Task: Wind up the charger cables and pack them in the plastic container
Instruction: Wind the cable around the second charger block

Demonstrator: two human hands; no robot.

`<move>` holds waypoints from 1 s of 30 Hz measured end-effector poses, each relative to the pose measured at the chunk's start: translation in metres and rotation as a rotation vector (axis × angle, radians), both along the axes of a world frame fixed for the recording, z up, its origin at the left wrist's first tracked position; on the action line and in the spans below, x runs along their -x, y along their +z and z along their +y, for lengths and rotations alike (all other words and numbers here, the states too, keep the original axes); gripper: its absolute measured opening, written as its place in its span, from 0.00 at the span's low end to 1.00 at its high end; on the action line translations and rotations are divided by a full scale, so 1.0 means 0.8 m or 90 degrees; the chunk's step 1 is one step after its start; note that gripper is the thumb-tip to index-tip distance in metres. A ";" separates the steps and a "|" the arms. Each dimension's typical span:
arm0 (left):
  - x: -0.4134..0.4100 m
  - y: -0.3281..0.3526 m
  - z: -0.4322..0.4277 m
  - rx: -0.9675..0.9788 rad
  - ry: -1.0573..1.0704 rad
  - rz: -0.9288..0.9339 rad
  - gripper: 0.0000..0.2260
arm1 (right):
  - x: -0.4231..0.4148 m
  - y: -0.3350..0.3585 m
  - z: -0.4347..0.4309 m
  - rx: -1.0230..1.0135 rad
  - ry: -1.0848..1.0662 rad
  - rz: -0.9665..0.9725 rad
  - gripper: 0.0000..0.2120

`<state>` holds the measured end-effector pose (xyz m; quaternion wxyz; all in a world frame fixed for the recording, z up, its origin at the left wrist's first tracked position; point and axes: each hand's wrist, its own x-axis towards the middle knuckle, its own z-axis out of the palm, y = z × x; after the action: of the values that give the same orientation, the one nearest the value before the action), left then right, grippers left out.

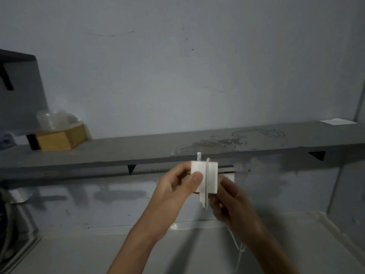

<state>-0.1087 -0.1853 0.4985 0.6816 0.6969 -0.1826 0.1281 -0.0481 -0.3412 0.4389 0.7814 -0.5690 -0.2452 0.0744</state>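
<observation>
A white square charger block (212, 176) is held up in front of the grey shelf edge. My left hand (177, 186) pinches its left side, thumb on the front face. A thin white cable (206, 182) runs as one loop over the block from top to bottom. My right hand (229, 202) grips the cable just below and right of the block. The loose cable (238, 248) hangs down under my right wrist. Clear plastic containers (55, 119) are stacked at the far left of the shelf.
A grey shelf (138, 151) runs across the wall, with black brackets beneath. A wooden hexagonal box (59, 138) sits at its left under the containers. A white paper (337, 122) lies at the far right. A pale table surface (79, 250) is below.
</observation>
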 end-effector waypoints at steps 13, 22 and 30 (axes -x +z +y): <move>-0.083 -0.016 -0.046 0.156 0.235 0.077 0.07 | 0.080 -0.017 -0.055 0.485 -0.084 -0.251 0.08; -0.051 -0.040 -0.057 -0.192 0.228 -0.015 0.07 | 0.042 0.086 -0.126 0.530 -0.436 -0.690 0.10; 0.007 -0.015 -0.082 -0.094 -0.072 -0.043 0.11 | -0.051 0.090 -0.128 0.319 -0.149 -0.458 0.14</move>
<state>-0.1141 -0.2511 0.4861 0.6282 0.7289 -0.2534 0.0995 -0.0069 -0.4436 0.5110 0.4879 -0.7542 -0.4093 -0.1597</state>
